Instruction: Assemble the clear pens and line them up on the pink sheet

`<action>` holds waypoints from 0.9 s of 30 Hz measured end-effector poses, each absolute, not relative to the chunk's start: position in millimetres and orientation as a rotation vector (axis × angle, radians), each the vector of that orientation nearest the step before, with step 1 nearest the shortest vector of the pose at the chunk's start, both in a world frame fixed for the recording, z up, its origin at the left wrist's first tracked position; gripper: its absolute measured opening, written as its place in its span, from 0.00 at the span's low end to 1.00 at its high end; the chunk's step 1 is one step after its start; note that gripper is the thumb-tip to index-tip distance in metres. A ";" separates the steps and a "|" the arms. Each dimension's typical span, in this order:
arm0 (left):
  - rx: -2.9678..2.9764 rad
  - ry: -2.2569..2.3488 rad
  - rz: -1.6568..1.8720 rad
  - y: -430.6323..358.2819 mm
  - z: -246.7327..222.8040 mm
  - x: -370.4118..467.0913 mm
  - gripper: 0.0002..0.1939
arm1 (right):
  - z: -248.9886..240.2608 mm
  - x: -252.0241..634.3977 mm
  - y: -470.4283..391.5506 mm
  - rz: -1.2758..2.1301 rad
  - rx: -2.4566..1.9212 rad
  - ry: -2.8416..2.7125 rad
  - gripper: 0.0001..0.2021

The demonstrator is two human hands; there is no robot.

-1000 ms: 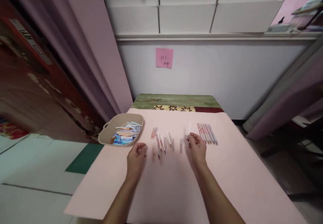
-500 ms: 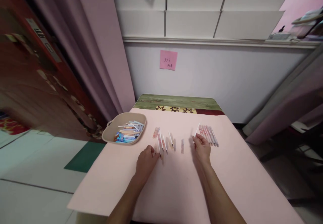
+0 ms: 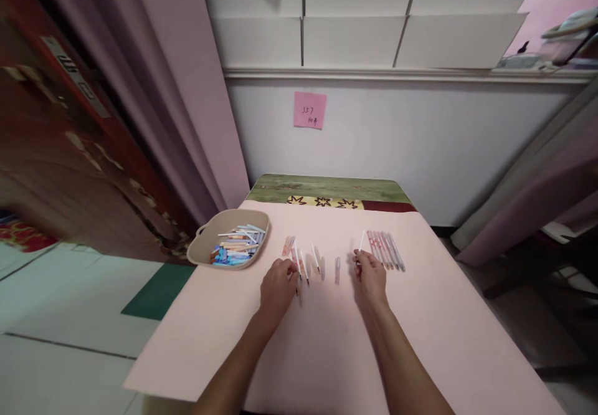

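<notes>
My right hand [image 3: 371, 278] pinches a thin white pen refill [image 3: 362, 240], which points up and away from me. Just to its right, several pink-patterned and grey pens [image 3: 385, 250] lie side by side. With fingers curled together, my left hand [image 3: 279, 283] is over the near-left end of a group of loose parts; what its fingertips hold is hidden. White refills with dark tips [image 3: 304, 267] lie beside it, among short pink-patterned pen barrels [image 3: 288, 245]. Another white refill [image 3: 316, 258] rests farther right. A short clear pen part [image 3: 337, 270] lies between my hands.
A beige basket [image 3: 199, 253] filled with blue, white and orange pens stands at the table's left edge. Pink covering [image 3: 327, 352] lies over the table, with a green strip [image 3: 327, 187] at the back. A pink note [image 3: 309, 110] is stuck on the wall behind.
My left hand has moved slightly up and its fingers have curled in over the parts. My right hand has shifted a little left with the refill, which now stands more upright.
</notes>
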State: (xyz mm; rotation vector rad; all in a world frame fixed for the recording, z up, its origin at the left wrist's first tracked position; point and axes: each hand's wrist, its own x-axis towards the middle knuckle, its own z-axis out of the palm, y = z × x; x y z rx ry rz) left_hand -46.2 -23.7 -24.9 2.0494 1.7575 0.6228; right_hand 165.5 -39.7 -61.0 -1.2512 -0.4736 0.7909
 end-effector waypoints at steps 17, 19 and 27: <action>2.065 1.857 0.575 10.0 -23.3 -53.0 0.08 | -60.6 161.7 -38.9 0.867 -1.226 -0.458 0.20; 2.036 1.878 0.542 7.1 -27.0 -48.3 0.09 | -61.2 160.7 -39.6 0.874 -1.229 -0.459 0.19; 2.010 1.739 0.453 1.9 -33.7 -31.5 0.11 | -62.7 159.5 -39.5 0.910 -1.218 -0.416 0.16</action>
